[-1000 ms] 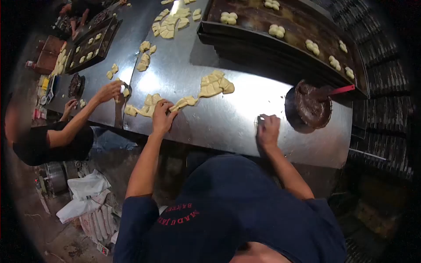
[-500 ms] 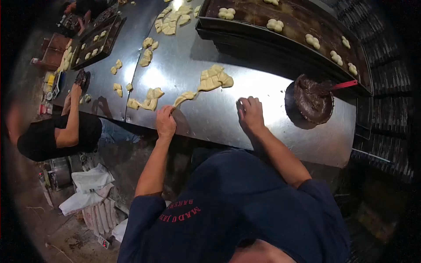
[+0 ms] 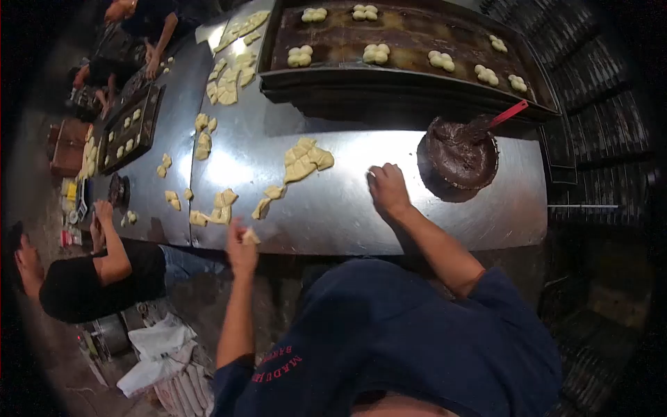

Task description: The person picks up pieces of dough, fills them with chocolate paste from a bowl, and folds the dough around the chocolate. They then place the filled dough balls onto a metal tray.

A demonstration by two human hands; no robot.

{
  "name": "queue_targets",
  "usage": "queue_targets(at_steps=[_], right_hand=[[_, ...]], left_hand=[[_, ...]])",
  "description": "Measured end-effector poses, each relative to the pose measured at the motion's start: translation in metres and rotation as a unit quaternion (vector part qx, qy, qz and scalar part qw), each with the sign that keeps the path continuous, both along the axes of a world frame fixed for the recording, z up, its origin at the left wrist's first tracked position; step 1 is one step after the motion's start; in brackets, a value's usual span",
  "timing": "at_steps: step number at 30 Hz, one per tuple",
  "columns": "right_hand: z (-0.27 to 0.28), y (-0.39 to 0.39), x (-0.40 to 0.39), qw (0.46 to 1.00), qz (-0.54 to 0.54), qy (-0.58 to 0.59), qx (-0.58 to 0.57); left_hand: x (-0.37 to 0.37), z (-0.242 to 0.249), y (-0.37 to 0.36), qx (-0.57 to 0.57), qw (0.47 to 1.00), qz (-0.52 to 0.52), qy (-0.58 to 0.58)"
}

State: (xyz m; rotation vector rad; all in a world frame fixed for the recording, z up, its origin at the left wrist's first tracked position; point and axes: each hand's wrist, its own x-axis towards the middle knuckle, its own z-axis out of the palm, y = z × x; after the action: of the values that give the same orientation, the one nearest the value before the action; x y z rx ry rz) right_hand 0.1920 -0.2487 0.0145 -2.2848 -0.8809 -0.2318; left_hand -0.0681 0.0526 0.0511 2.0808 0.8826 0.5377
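Note:
My left hand (image 3: pixel 241 251) is at the table's front edge, slightly blurred, closed on a small piece of pale dough (image 3: pixel 251 237). Just beyond it lie loose dough pieces (image 3: pixel 269 199) and a larger scored sheet of dough (image 3: pixel 304 160). My right hand (image 3: pixel 388 187) hovers over or rests on the bare metal, its fingers curled inward; anything inside them is hidden. To its right stands a round tub of dark brown paste (image 3: pixel 460 161), with a red-handled spatula (image 3: pixel 509 113) stuck in it.
Behind the tub, a large dark baking tray (image 3: pixel 410 78) carries clusters of dough balls (image 3: pixel 376 53). More cut dough (image 3: pixel 231 80) lies along the metal table (image 3: pixel 333 222). At left a co-worker (image 3: pixel 104 274) works beside a smaller tray (image 3: pixel 130 128); other people are at the far end.
My left hand has drawn back toward me with a dough piece, now separate from the strip. The fingers of my right hand have curled in. The camera view has shifted.

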Motion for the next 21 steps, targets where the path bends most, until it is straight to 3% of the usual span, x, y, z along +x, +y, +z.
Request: queue_targets(at_steps=[3,4,6,7,9,10,13,16,18,19,21], right_hand=[[-0.011,-0.038,-0.038,0.999,0.019,0.010,0.035],[-0.010,-0.031,-0.044,0.998,0.030,0.013,0.046],[-0.006,-0.009,-0.055,0.996,0.071,0.046,0.041],[0.001,0.005,-0.046,0.995,0.073,0.036,0.058],[-0.013,0.002,-0.013,0.996,0.030,0.022,0.078],[-0.009,-0.006,-0.008,0.995,-0.051,0.018,0.090],[0.002,-0.049,-0.053,0.996,-0.048,0.009,0.078],[0.010,-0.037,-0.082,0.979,-0.066,0.164,0.103],[0.015,-0.010,-0.057,0.946,-0.089,0.273,0.152],[0.023,0.005,-0.039,0.959,-0.081,0.244,0.122],[0.027,0.034,-0.002,0.963,-0.049,0.218,0.151]], left_hand=[[0.056,-0.006,-0.042,0.053,0.982,-0.168,-0.062],[0.068,-0.010,-0.051,0.050,0.982,-0.171,-0.066],[0.083,-0.017,-0.064,0.143,0.954,-0.260,0.025],[0.088,-0.019,-0.062,0.142,0.953,-0.266,0.018],[0.087,-0.021,-0.052,0.293,0.915,-0.277,0.006],[0.080,-0.023,-0.048,0.295,0.912,-0.285,0.009],[0.073,-0.030,-0.035,0.279,0.924,-0.263,-0.005],[0.066,-0.028,-0.049,0.198,0.950,-0.240,0.005],[0.074,-0.002,-0.056,0.248,0.935,-0.253,-0.001],[0.078,0.003,-0.058,0.302,0.916,-0.263,-0.011],[0.075,-0.013,-0.053,0.262,0.927,-0.270,-0.013]])
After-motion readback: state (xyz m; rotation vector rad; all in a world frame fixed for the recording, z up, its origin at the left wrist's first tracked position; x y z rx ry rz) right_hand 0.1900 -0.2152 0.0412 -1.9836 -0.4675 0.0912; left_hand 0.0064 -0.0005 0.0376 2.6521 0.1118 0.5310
